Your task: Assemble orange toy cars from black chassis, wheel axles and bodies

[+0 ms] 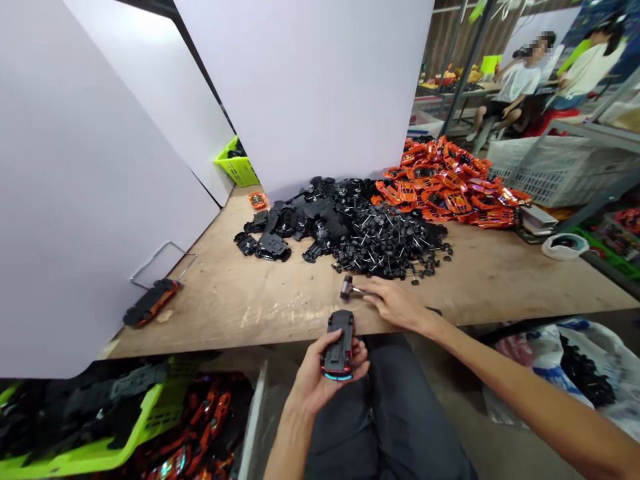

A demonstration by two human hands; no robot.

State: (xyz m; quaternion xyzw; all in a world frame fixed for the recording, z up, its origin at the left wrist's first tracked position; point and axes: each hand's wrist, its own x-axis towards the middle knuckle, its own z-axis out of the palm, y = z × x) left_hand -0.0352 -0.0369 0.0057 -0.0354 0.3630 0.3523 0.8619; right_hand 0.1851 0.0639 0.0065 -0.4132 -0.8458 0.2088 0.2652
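Observation:
My left hand (320, 373), over my lap just off the table's front edge, is closed round a toy car (340, 347). The car's black underside faces up, with orange-red body edges and a light-blue strip at its near end. On the table, my right hand (395, 303) is closed on the handle of a small hammer (347, 287) with a dark head and metal shaft. Beyond it lie a heap of black wheels on metal axles (385, 240) and a pile of black car chassis (315, 213).
Orange car bodies (450, 183) are piled at the back right, near a roll of tape (565, 246). Another toy car (151, 302) lies at the left by a wire frame. Below are a green crate (150, 407) and a plastic bag (620, 373). Two people sit in the background.

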